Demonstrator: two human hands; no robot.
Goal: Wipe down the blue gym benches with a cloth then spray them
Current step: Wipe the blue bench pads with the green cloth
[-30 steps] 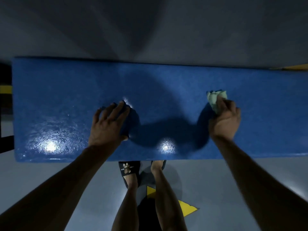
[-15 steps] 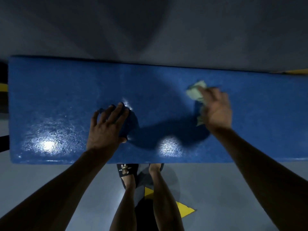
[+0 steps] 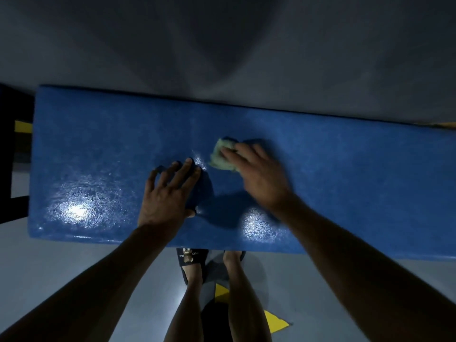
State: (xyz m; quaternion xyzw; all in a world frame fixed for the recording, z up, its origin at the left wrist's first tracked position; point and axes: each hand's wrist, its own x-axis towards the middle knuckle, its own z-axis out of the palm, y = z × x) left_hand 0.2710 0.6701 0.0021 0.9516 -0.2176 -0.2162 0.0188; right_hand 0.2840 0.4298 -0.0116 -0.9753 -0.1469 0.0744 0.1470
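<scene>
Blue bench (image 3: 345,183) runs left-right across the view, glossy w/ light glare near its front edge. R hand (image 3: 256,174) presses a pale green cloth (image 3: 223,156) flat on the bench top, about mid-bench; fingers laid over it, looks blurred. L hand (image 3: 167,191) just left of the cloth, palm down, fingers spread straight on the surface, holding nothing. Black slipper (image 3: 191,261) on grey floor (image 3: 74,272) below; yellow floor marking (image 3: 275,323) near.
</scene>
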